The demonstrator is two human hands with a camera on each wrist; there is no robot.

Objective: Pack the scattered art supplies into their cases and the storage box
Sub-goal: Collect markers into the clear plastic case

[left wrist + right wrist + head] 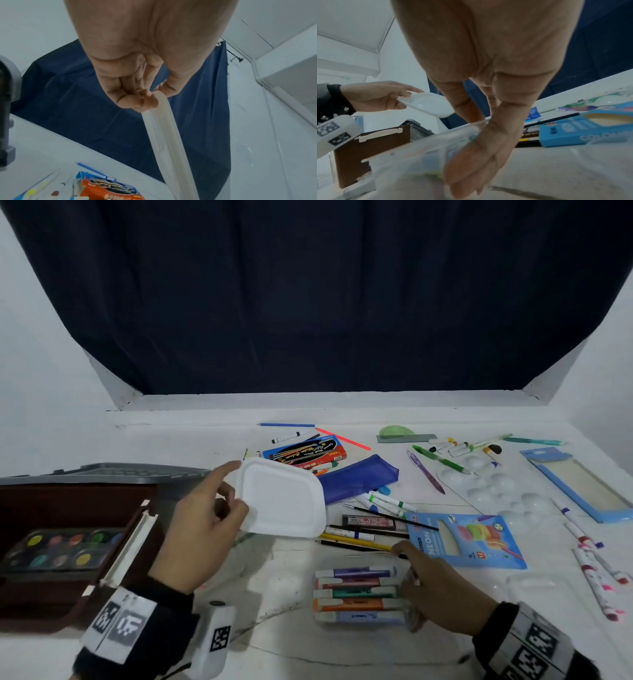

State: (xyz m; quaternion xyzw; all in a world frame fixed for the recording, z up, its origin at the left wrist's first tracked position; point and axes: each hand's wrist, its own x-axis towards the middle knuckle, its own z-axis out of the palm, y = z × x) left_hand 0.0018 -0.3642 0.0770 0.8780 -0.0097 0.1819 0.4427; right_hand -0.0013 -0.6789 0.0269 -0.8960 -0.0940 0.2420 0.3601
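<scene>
My left hand (236,491) holds a white plastic lid (281,501) tilted in the air above the table, left of centre. In the left wrist view its thumb and fingertips (145,100) pinch the lid's edge (164,135). My right hand (407,583) grips the right end of a clear case of highlighters (356,594) lying near the front edge. In the right wrist view the fingers (471,148) lie along the clear case (419,148), with the thumb on its far side. An open brown case (68,501) at the left holds a watercolour pan set (61,549).
A grey storage box (102,470) stands behind the brown case. Scattered around are a blue pouch (359,477), a paint box (308,451), a blue crayon box (466,539), pencils (352,539), a clear mixing palette (496,487), an empty blue case (579,481) and pink markers (596,577).
</scene>
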